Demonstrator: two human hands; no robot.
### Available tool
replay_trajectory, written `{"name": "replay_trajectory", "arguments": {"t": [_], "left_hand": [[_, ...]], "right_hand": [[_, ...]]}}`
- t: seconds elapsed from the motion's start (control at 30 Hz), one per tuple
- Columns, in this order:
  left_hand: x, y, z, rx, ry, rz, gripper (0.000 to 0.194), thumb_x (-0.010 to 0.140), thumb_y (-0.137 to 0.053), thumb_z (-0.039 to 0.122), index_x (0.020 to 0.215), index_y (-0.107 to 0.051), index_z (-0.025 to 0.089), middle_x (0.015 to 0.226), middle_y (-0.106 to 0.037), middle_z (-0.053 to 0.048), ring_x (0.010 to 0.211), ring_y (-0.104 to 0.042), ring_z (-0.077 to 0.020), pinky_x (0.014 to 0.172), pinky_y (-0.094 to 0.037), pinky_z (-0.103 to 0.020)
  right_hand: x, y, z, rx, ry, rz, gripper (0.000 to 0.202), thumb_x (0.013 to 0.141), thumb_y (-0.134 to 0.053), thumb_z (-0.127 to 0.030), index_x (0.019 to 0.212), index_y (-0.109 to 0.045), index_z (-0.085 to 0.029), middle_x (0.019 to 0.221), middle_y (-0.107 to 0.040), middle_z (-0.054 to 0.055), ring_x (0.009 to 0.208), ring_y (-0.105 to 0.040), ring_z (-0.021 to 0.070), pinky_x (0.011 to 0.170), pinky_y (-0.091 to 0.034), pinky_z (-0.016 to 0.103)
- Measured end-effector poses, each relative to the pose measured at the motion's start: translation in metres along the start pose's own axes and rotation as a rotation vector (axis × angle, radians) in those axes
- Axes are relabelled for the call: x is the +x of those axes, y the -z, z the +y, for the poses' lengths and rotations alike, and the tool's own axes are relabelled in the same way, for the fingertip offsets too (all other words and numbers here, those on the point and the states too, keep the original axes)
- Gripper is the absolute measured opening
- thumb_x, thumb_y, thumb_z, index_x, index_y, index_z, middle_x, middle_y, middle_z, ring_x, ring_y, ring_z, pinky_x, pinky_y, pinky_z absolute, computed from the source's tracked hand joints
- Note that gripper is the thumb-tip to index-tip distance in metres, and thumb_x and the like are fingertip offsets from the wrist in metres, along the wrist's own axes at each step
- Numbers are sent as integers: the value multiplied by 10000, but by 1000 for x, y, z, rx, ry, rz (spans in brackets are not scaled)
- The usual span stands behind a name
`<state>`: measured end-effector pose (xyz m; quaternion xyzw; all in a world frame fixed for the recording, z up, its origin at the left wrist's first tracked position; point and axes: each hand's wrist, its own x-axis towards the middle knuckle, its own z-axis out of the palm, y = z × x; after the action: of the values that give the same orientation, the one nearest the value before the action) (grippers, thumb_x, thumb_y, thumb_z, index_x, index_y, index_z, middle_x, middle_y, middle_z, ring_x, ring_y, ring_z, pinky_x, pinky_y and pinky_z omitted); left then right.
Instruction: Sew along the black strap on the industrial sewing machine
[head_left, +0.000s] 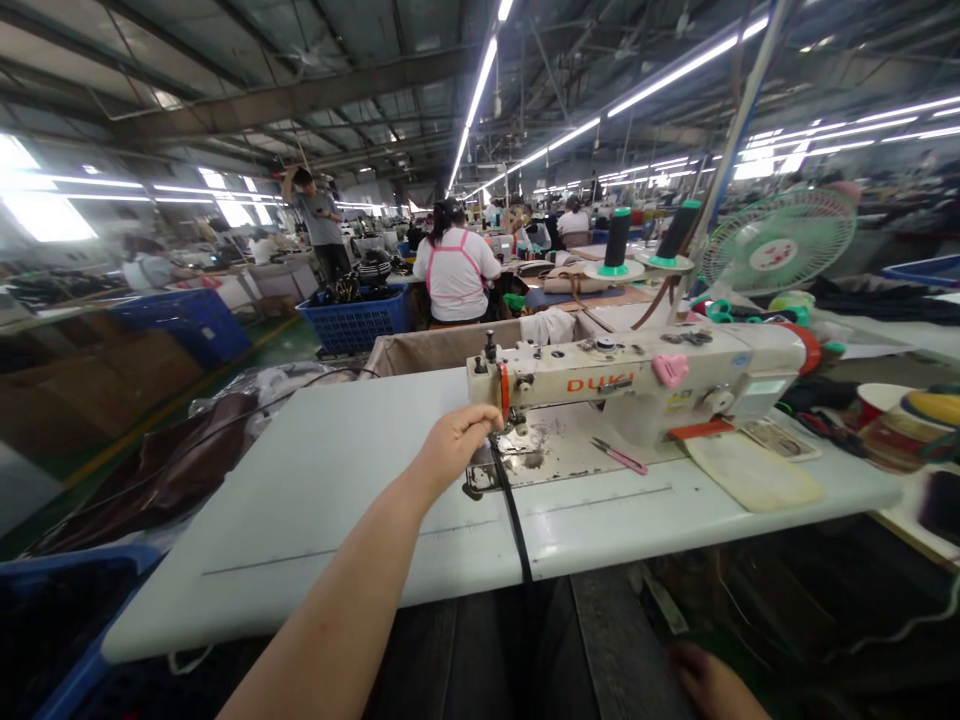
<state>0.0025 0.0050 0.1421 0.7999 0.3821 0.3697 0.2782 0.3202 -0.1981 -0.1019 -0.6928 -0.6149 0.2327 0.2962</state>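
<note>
My left hand [461,440] reaches in to the needle end of a sewing machine [585,385], its fingers closed. What those fingers hold, if anything, is hidden behind the hand. Just beside the fingertips, a narrow black strap [513,510] begins under the needle area and runs toward me over the table's front edge. Low at the right, my right hand [709,675] hangs below the tabletop beside my leg; it is dim and cut off by the frame, so its fingers cannot be made out. Pink-handled thread snips [621,456] lie on the machine bed.
The white sewing table [300,500] spreads left of the machine. A cream pad [754,470] lies at its right. Behind stand black thread cones [617,240] and a green fan [780,240]. Blue crates [356,320] and a seated co-worker [456,265] are farther back.
</note>
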Motion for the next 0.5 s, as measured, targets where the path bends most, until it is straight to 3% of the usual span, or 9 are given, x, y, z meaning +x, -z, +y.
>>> {"name": "replay_trajectory", "arguments": {"t": [0.1,0.2,0.3,0.4,0.5], "left_hand": [[-11,-3,6,317,-236,-175,229,892,-449,151,817,-660,201,841,-630,-47,847,-579,-205,868,-440,-357],[-23,0,13,366,-339,-285,249,885,-457,103,781,-659,204,861,-668,-55,915,-614,-219,988,-416,-405],[-30,8,17,-20,-276,-201,244,938,-484,173,950,-727,196,932,-710,-66,960,-640,-228,1009,-443,-409],[-30,12,18,-425,-84,-11,312,979,-494,283,1124,-742,160,779,-632,-36,817,-609,-202,925,-505,-392],[-27,12,16,-452,99,30,411,953,-528,307,1279,-716,140,610,-476,34,674,-520,-166,919,-515,-397]], "right_hand": [[37,18,-13,131,45,-209,259,858,-538,-352,757,-761,-269,775,-797,78,744,-784,305,710,-640,391],[64,40,-45,209,93,-211,357,914,-481,-460,904,-775,-258,766,-784,69,672,-755,273,680,-634,359],[88,57,-74,116,217,-3,337,932,-516,-467,1001,-775,-262,940,-808,77,875,-766,268,881,-623,365],[121,63,-81,-57,332,189,328,947,-499,-399,1032,-768,-233,1074,-779,112,1009,-738,281,969,-595,395],[156,61,-72,-265,368,395,365,945,-496,-337,1118,-756,-147,1105,-736,169,1030,-712,303,1012,-571,430]]}}
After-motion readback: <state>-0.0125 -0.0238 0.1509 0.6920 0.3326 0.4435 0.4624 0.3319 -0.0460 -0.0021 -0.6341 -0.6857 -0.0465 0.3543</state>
